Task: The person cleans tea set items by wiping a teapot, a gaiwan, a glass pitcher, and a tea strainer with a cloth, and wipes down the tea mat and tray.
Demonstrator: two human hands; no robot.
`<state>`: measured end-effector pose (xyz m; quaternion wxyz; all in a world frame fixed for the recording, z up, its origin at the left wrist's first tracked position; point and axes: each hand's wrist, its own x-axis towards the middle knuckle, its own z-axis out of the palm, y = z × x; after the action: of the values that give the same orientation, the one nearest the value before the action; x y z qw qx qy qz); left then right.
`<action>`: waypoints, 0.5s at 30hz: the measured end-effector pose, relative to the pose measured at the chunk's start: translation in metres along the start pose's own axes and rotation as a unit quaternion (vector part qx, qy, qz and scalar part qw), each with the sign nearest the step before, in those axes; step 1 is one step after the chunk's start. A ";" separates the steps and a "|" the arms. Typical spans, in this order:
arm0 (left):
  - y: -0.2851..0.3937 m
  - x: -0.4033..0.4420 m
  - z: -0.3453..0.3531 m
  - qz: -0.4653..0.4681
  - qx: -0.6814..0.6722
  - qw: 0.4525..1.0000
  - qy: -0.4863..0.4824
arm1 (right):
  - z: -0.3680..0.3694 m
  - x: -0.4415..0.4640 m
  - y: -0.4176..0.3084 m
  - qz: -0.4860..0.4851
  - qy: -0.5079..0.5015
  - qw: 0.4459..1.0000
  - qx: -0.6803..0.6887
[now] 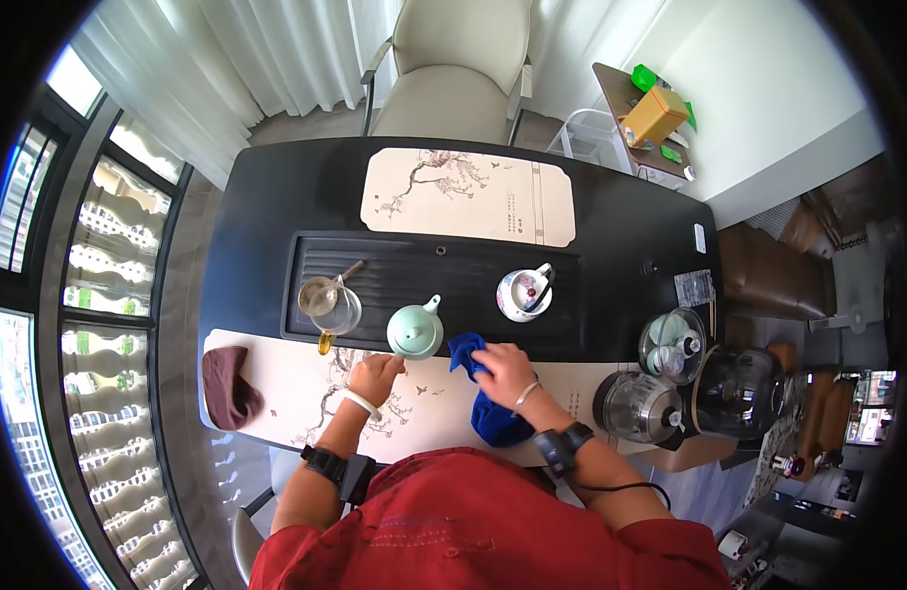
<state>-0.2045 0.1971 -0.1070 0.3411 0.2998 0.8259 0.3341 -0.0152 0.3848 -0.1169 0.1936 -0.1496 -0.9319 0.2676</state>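
Head view: A pale-green teapot (pixel 412 334) at the near edge of a black tea tray (pixel 414 264), a person's left hand (pixel 378 376) closed on the side opposite its spout (pixel 434 304), the right hand (pixel 505 372) with fingers bunched around a blue cloth (pixel 497 423)

Likely glazed ceramic, the teapot looks rigid, slick and breakable, best held opposite the spout; the cloth seems light and soft

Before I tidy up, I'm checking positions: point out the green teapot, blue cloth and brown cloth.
Green teapot (pixel 413 333), head view: lid.
Blue cloth (pixel 499 423), head view: lower bunched part.
Brown cloth (pixel 229 390), head view: middle.
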 end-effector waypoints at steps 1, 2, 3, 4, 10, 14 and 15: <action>-0.002 -0.002 -0.001 -0.009 -0.005 1.000 -0.004 | -0.010 0.000 0.008 0.036 0.058 0.994 0.081; -0.003 -0.004 -0.001 -0.018 -0.011 1.000 -0.006 | -0.024 0.000 0.018 0.089 0.106 0.989 0.042; -0.005 -0.006 -0.001 -0.007 -0.001 1.000 0.005 | -0.012 -0.019 0.057 0.265 0.156 0.945 0.116; -0.007 -0.008 -0.001 -0.011 -0.002 1.000 0.006 | -0.030 -0.011 0.065 0.364 0.201 0.902 0.116; -0.007 -0.015 -0.003 -0.013 -0.008 1.000 0.003 | -0.036 0.020 0.127 0.349 0.046 0.908 0.227; -0.008 -0.019 -0.005 -0.003 0.005 1.000 0.003 | -0.026 0.030 0.126 0.288 -0.007 0.940 0.181; -0.008 -0.020 -0.006 -0.001 0.010 1.000 0.003 | -0.025 0.032 0.122 0.296 -0.013 0.934 0.200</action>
<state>-0.1994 0.1763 -0.1023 0.3360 0.3015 0.8305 0.3263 -0.0114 0.5073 -0.1566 0.1200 -0.3732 -0.7750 0.4957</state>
